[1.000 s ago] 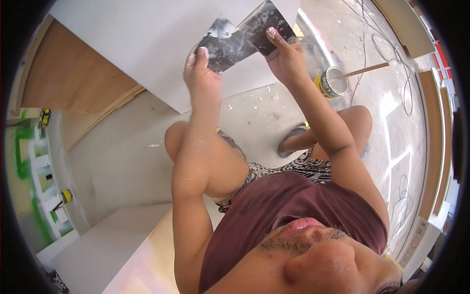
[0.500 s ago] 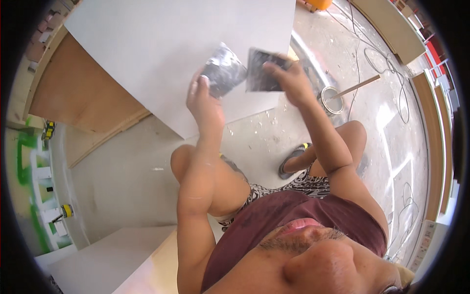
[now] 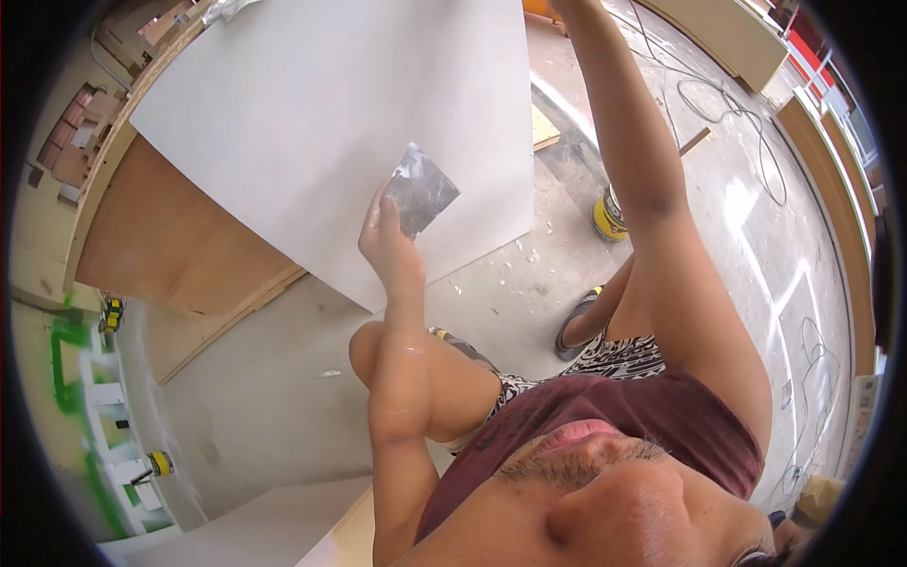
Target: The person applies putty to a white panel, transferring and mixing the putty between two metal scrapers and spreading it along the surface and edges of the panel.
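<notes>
My left hand (image 3: 388, 244) is closed on the edge of a thin, square metal putty scraper (image 3: 430, 194), smeared with whitish paste. It is raised in front of a large white panel (image 3: 312, 123), and I cannot tell whether it touches the panel. My right arm (image 3: 635, 123) stretches far up past the panel's right edge. Its hand lies beyond the top of the picture, so whatever it holds is hidden.
Right of the panel a yellow-and-black can (image 3: 609, 219) stands on the floor, partly behind my right arm. A wooden stick (image 3: 694, 142) shows beyond that arm. Cables (image 3: 732, 106) lie looped at the upper right. A brown wooden board (image 3: 175, 213) is under the panel's left side.
My right hand, earlier beside the left with a dark square scraper, has gone up out of the picture. The left hand still holds its scraper. The view has shifted somewhat.
</notes>
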`<state>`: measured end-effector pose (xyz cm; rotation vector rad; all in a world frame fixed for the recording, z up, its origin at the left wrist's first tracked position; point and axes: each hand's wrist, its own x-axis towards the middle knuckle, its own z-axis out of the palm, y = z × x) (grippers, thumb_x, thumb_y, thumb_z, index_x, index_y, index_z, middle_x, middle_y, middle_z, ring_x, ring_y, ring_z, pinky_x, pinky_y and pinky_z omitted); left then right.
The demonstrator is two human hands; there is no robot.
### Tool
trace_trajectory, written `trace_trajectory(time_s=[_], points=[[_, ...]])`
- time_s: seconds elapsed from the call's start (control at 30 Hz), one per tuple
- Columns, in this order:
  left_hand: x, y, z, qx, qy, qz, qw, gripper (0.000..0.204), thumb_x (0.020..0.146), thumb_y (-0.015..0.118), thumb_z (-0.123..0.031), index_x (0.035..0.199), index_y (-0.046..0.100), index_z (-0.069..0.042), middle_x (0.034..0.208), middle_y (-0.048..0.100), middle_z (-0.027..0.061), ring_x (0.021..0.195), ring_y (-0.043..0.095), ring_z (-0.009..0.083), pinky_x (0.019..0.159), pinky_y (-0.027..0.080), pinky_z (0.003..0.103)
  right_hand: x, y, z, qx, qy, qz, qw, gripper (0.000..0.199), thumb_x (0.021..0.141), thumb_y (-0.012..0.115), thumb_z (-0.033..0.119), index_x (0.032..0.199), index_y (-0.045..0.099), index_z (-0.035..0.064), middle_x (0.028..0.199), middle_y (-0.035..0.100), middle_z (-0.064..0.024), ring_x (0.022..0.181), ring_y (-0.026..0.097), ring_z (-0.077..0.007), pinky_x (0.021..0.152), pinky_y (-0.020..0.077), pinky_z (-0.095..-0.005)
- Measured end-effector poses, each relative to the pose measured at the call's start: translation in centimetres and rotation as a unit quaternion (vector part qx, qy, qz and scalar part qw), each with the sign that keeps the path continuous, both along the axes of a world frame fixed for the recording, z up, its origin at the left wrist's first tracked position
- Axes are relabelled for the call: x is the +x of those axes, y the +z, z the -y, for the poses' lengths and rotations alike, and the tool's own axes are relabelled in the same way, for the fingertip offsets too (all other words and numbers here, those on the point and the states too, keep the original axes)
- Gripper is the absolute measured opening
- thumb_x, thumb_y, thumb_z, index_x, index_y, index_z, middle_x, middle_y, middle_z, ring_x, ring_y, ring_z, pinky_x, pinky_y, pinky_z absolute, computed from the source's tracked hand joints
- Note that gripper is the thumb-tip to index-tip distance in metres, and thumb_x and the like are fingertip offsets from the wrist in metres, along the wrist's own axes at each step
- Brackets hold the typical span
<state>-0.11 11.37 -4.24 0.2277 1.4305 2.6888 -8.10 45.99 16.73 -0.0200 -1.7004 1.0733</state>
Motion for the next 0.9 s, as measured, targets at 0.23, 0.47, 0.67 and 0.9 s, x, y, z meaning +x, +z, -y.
trace_trajectory(time_s=[0.23,0.47,0.67,0.9], points=[[0.0,-0.1,1.7,-0.003,-0.007,-0.019,1.0,0.035,0.099,0.048,-0.011,0.125,0.055,0.012,0.117,0.06,0.0147,0.105,0.06,0.0224,0.091,0.05,0.035,-0.6,4.2,2.8,0.035,-0.174,0.162,0.971,0.031,0.083,0.055,0.015,0.11,0.069,0.0063,0.102,0.069,-0.0244,0.096,0.069,-0.0329,0.083,0.0514,-0.0407],[0.3,0.1,1.1,0.0,-0.035,-0.032,0.999,0.037,0.099,0.052,-0.013,0.126,0.054,0.012,0.117,0.06,0.0156,0.107,0.06,0.0233,0.092,0.05,0.036,-3.4,2.2,8.7,0.192,-0.362,0.114,0.905,0.027,0.087,0.048,0.008,0.105,0.067,0.0041,0.102,0.069,-0.0222,0.096,0.067,-0.04,0.083,0.0538,-0.0467],[-0.1,0.0,2.3,-0.001,-0.026,-0.026,0.999,0.037,0.099,0.052,-0.014,0.125,0.054,0.012,0.117,0.06,0.0158,0.106,0.061,0.0232,0.092,0.05,0.035,-0.1,2.4,9.5,0.091,-0.243,0.121,0.958,0.039,0.083,0.049,0.008,0.117,0.068,0.0115,0.097,0.069,-0.0232,0.094,0.068,-0.0372,0.085,0.0518,-0.0476],[0.3,0.5,2.2,0.0,-0.019,-0.028,0.999,0.036,0.099,0.051,-0.013,0.125,0.054,0.012,0.116,0.061,0.0161,0.106,0.061,0.0232,0.092,0.051,0.035,-0.7,3.0,-0.3,-0.049,-0.101,0.067,0.991,0.032,0.076,0.059,0.014,0.104,0.074,0.0091,0.082,0.07,-0.0195,0.082,0.07,-0.0298,0.075,0.0522,-0.0384]])
